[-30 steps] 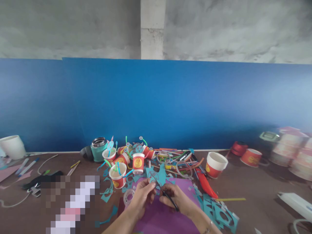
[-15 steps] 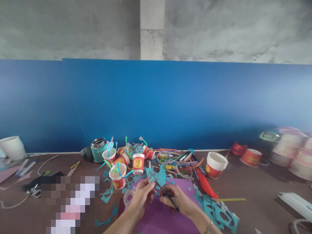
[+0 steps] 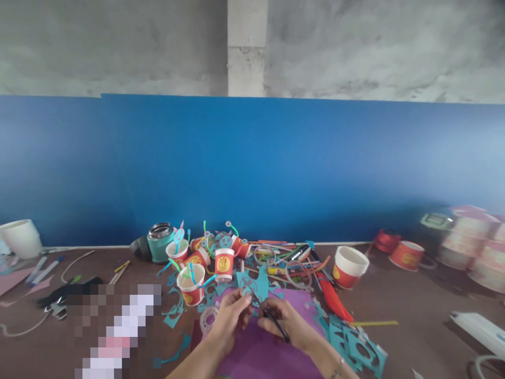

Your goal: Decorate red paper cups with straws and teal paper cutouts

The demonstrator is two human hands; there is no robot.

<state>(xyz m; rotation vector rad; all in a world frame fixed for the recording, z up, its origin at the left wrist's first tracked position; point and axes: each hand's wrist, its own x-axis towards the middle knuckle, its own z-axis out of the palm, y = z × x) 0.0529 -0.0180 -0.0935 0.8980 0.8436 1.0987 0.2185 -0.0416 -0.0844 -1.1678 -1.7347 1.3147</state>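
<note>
My left hand [image 3: 233, 317] pinches the lower left edge of a teal paper sheet [image 3: 261, 281] that has round shapes drawn on it. My right hand [image 3: 282, 320] is closed around dark-handled scissors [image 3: 272, 316], whose blades point up and left across the teal sheet, close to my left fingers. Both hands are above a purple sheet [image 3: 252, 355] on the brown table. A clear tape roll [image 3: 208, 320] lies just left of my left hand. Teal paper scraps [image 3: 357, 345] with cut-out holes lie right of my right wrist.
Red and white paper cups [image 3: 191, 287] with curled straws stand behind my left hand, beside a teal flask [image 3: 160, 243]. Straws and pens [image 3: 300, 258] are piled centrally. A red object [image 3: 333, 297] and a large cup [image 3: 349, 267] are at right. A white device [image 3: 479, 332] lies far right.
</note>
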